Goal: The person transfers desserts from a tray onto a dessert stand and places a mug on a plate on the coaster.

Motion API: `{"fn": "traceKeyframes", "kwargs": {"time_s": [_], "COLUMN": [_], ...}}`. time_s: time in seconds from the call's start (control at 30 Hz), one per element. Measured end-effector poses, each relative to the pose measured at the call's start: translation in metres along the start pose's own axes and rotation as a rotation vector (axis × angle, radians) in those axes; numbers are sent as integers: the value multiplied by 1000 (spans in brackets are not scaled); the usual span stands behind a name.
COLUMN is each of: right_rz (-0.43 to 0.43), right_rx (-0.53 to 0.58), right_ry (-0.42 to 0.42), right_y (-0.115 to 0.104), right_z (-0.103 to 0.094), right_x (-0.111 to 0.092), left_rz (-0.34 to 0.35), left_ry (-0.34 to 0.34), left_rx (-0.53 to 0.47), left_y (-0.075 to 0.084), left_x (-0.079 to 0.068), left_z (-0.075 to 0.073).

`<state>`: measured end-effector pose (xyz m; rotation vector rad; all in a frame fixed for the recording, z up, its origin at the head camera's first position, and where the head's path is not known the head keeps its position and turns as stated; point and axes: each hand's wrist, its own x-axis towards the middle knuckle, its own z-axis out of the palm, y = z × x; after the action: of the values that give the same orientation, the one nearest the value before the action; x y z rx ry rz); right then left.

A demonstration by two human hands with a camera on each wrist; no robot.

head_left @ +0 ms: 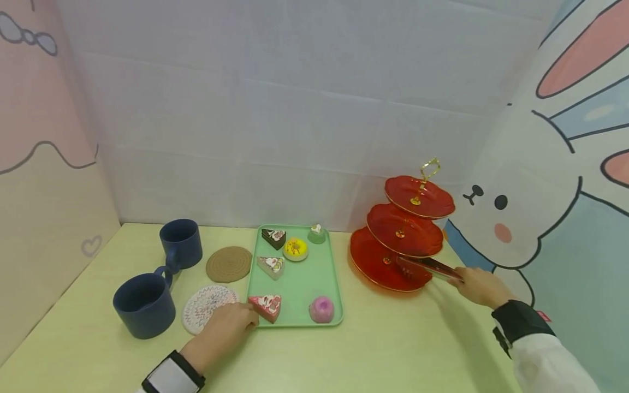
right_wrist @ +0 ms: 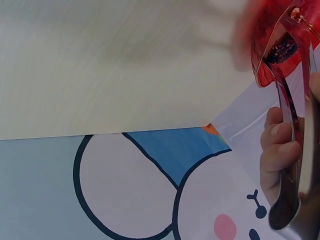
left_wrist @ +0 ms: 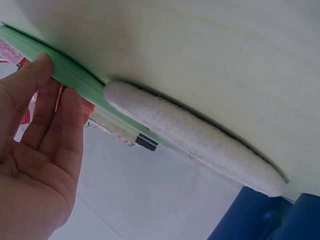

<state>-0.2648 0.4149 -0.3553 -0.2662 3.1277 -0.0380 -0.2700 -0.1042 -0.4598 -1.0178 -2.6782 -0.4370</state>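
Note:
My left hand [head_left: 228, 327] pinches the left front rim of a green tray [head_left: 297, 286] between thumb and fingers, as the left wrist view shows. On the tray lie toy cake slices, among them a pink one [head_left: 267, 307] close to that hand, a yellow doughnut [head_left: 295, 249], a purple round cake [head_left: 321, 309] and a green one [head_left: 316, 234]. My right hand [head_left: 484, 286] holds metal tongs [right_wrist: 306, 165]. Their tips reach between the lower two plates of a red three-tier stand [head_left: 417, 234]. A dark speckled piece [right_wrist: 283, 50] shows at the tips in the right wrist view.
Two dark blue mugs [head_left: 144, 308] stand at the left, their handles close together. A brown woven coaster [head_left: 229, 264] and a white patterned coaster [head_left: 203, 303] lie between mugs and tray. Walls [head_left: 245, 120] border the table at the back and sides.

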Motion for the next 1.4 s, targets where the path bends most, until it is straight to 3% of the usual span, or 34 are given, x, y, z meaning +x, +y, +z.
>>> {"fn": "traceKeyframes", "kwargs": {"time_s": [0.47, 1.07, 1.4], "right_rz": [81, 42, 62], "right_rx": [36, -16, -2], "right_ry": [-56, -53, -90], "right_y": [-3, -5, -10], "right_z": [1, -3, -6], "right_x": [15, 15, 10], "left_rz": [-8, -2, -17], "left_ry": [-5, 19, -4], "left_rx": [-5, 7, 8], "left_y": [1, -1, 1], "left_x": [0, -1, 0], "left_z": [0, 2, 0]}}
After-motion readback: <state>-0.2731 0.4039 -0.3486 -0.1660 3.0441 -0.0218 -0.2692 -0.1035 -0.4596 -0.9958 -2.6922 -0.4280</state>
